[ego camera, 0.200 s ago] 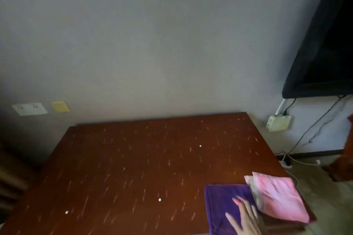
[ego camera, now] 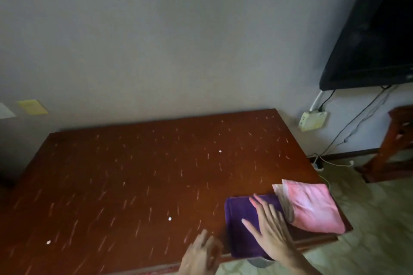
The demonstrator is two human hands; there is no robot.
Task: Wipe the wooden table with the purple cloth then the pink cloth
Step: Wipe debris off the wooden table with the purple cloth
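Right hand (ego camera: 271, 233) flat, fingers (ego camera: 259, 204) straight on purple cloth (ego camera: 242, 227); pink cloth (ego camera: 312, 206) just beyond fingertips; left hand (ego camera: 201, 257) blurred, grip unclear.

Two cloths (ego camera: 310, 205) — one table (ego camera: 134, 174)

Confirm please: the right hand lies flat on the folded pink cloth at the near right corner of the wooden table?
Not quite. In the head view, the right hand lies flat on the folded purple cloth; the folded pink cloth lies beside it, untouched.

Head cam, looks fwd/down over wooden table (ego camera: 134, 185) toward wall (ego camera: 178, 40).
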